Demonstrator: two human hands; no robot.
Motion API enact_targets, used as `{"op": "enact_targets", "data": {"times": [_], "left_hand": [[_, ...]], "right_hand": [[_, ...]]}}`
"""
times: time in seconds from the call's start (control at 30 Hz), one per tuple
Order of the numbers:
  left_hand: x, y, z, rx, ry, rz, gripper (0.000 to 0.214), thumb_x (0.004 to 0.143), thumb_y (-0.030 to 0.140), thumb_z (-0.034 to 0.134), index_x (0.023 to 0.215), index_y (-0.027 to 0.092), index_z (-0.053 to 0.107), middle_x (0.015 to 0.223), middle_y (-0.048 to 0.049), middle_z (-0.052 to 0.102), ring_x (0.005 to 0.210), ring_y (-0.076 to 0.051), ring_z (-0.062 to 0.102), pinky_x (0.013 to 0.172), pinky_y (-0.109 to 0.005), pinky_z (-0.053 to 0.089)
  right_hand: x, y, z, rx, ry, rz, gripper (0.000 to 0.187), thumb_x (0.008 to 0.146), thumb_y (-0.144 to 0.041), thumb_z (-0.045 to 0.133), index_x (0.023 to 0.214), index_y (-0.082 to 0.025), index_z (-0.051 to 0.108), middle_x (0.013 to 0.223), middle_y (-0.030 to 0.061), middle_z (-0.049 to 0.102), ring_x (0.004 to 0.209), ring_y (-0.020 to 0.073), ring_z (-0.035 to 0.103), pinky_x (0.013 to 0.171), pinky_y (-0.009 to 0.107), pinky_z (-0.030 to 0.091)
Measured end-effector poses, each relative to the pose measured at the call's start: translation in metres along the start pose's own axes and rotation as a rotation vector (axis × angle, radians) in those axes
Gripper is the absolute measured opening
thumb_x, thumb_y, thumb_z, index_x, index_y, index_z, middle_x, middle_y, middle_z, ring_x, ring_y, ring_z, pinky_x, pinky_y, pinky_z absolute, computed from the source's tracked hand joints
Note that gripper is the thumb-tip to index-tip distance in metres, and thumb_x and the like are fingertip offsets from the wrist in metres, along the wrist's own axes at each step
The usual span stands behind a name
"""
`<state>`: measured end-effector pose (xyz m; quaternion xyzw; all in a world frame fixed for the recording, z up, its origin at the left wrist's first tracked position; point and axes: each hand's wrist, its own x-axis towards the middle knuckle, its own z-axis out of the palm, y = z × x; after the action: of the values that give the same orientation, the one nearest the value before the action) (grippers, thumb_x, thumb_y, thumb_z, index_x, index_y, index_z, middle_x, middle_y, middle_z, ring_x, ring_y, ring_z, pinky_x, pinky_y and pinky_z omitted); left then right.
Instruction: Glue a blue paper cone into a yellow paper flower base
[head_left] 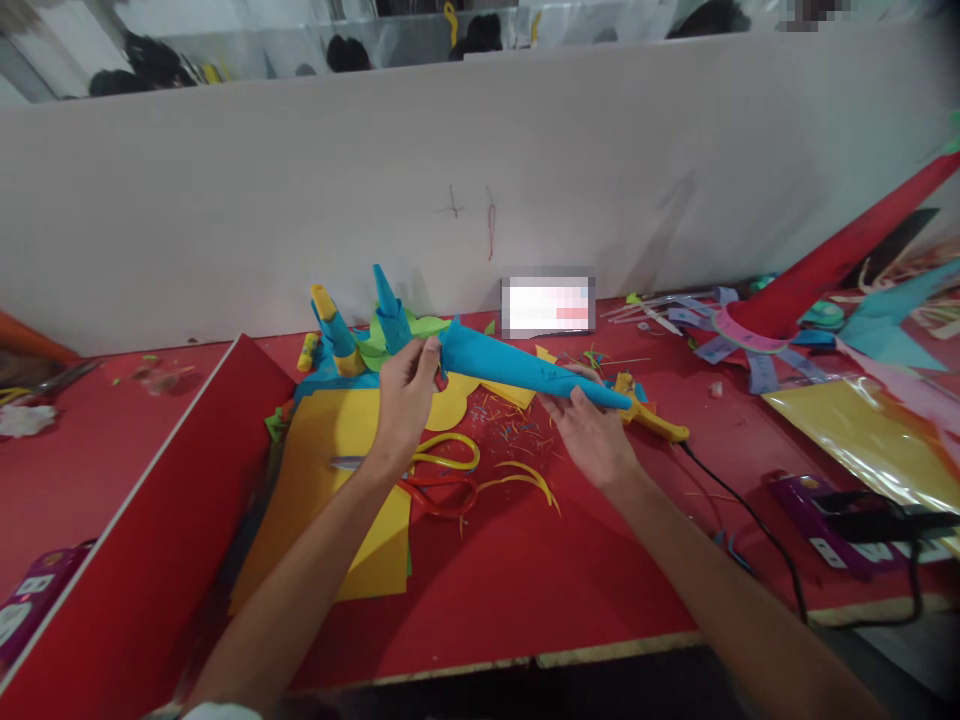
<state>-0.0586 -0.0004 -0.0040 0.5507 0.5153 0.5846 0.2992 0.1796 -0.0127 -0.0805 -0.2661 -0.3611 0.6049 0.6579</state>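
A long blue paper cone [517, 365] lies across both my hands above the red table. My left hand [405, 385] pinches its wide end between thumb and fingers. Near the narrow tip, my right hand [589, 430] holds the cone from below with the fingers closed on it. Scissors [442, 475] with yellow and red handles rest below my left hand on yellow paper sheets [330, 500]. Behind that hand stand a smaller blue cone [390, 305] and a blue and yellow paper roll [337, 335]. A yellow glue gun [656, 420] lies just past the cone's tip.
A red divider [172, 500] runs along the left side. Paper scraps and curled yellow strips [525, 475] litter the table [510, 600]. At right are a red paper cone [832, 250], a glossy gold sheet [877, 440] and a purple power strip [825, 530] with a black cable. A white partition [300, 200] stands behind.
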Motion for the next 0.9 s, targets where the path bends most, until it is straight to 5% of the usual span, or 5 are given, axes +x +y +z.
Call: {"op": "enact_targets", "data": {"times": [0.3,0.6,0.77,0.9], "left_hand": [[0.001,0.002,0.006,-0.188,-0.003,-0.046,0.063,0.09,0.079,0.062,0.067,0.023,0.042,0.057,0.0056,0.03,0.05,-0.01,0.031,0.048,-0.027,0.03],[0.002,0.0,-0.001,0.038,-0.057,0.094,0.052,0.09,0.062,0.075,0.066,0.02,0.058,0.057,0.0026,0.048,0.055,-0.01,0.041,0.053,-0.028,0.032],[0.001,-0.002,0.001,-0.056,0.004,0.05,0.059,0.094,0.07,0.065,0.064,0.02,0.056,0.058,0.002,0.042,0.054,-0.011,0.039,0.051,-0.029,0.03],[0.004,-0.011,0.002,-0.185,0.088,-0.032,0.055,0.097,0.073,0.057,0.085,0.022,0.073,0.076,-0.0028,0.059,0.065,-0.014,0.054,0.055,-0.028,0.042]], "right_hand": [[0.001,0.0,-0.001,0.009,-0.014,-0.004,0.037,0.084,-0.045,0.088,0.112,-0.036,0.066,0.124,-0.0024,0.077,0.12,0.0208,0.072,0.121,0.05,0.051],[0.001,0.003,-0.004,-0.014,-0.043,-0.003,0.039,0.086,-0.05,0.086,0.117,-0.036,0.067,0.127,-0.001,0.077,0.125,0.0215,0.07,0.121,0.051,0.052],[0.001,0.006,-0.007,-0.02,0.003,-0.025,0.035,0.088,-0.05,0.083,0.117,-0.035,0.068,0.128,-0.0006,0.077,0.126,0.0213,0.07,0.121,0.051,0.051],[0.001,0.003,-0.003,-0.046,-0.005,-0.052,0.034,0.087,-0.046,0.085,0.114,-0.035,0.068,0.126,-0.0001,0.077,0.123,0.0215,0.071,0.117,0.049,0.054]]}}
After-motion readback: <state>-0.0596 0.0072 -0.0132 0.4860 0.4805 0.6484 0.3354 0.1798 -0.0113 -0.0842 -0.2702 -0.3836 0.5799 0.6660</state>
